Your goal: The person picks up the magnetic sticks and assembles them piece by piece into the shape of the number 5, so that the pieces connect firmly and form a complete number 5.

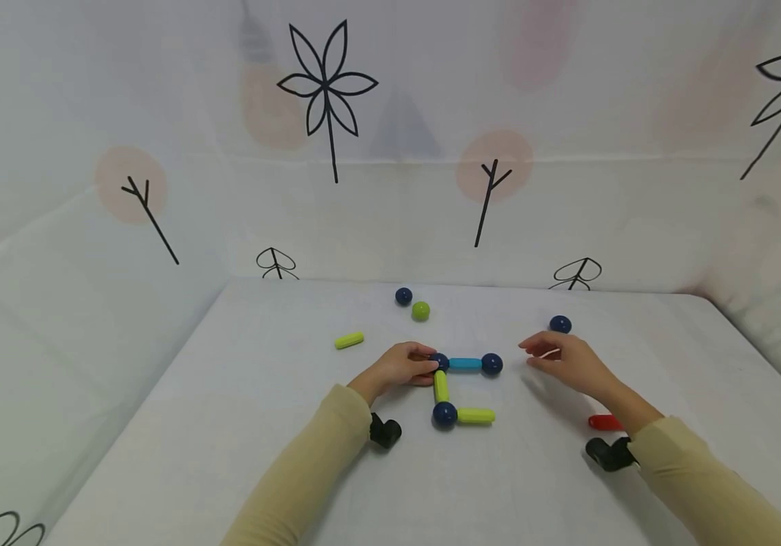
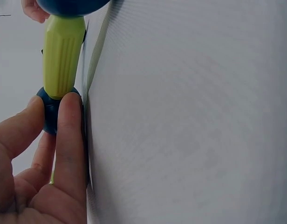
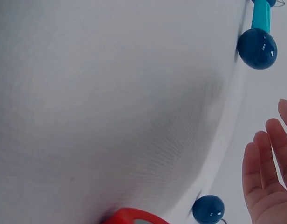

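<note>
My left hand (image 1: 399, 365) pinches a dark blue ball (image 1: 440, 362) between thumb and fingers. From that ball a light blue rod (image 1: 465, 364) runs right to another dark blue ball (image 1: 492, 364). A yellow-green rod (image 1: 441, 387) leads from it toward me to a third dark blue ball (image 1: 444, 415), which has a second yellow-green rod (image 1: 475, 415) pointing right. In the left wrist view, fingertips press both sides of the held ball (image 2: 51, 114). My right hand (image 1: 568, 362) hovers right of the joined pieces, fingers loosely extended and holding nothing.
Beyond the joined pieces lie a loose dark blue ball (image 1: 403, 296), a green ball (image 1: 421, 311) and a yellow-green rod (image 1: 349, 340). Another dark blue ball (image 1: 560, 324) sits just past my right hand. A red piece (image 1: 605, 422) lies partly behind my right wrist.
</note>
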The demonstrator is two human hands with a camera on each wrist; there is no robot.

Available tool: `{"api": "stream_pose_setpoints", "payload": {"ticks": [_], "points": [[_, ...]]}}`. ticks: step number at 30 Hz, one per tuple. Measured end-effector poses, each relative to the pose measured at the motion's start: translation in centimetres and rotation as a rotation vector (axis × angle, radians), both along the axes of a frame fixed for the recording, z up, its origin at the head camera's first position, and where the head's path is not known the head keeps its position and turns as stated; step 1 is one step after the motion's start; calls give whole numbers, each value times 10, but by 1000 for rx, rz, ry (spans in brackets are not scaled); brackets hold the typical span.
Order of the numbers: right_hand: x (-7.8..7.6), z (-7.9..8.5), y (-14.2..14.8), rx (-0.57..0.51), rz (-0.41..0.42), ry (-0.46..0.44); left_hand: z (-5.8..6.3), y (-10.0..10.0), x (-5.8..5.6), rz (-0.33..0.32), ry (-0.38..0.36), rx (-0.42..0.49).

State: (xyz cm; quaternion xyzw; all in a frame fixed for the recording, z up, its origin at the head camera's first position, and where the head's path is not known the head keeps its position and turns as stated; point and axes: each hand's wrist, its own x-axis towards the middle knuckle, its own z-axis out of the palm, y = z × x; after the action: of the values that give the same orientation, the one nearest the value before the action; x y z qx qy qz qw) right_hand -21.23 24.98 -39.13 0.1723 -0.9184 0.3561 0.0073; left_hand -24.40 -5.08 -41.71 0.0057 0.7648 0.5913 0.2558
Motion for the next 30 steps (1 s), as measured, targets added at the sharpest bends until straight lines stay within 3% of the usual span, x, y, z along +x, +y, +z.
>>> {"api": "stream_pose_setpoints", "payload": {"ticks": [17,30], "points": [[-13,-3,7,1,-66,-3,2,0,1,1,6,-8],[-22,-7,21,-8,-197,15,2,0,0,2,8,-8]]}}
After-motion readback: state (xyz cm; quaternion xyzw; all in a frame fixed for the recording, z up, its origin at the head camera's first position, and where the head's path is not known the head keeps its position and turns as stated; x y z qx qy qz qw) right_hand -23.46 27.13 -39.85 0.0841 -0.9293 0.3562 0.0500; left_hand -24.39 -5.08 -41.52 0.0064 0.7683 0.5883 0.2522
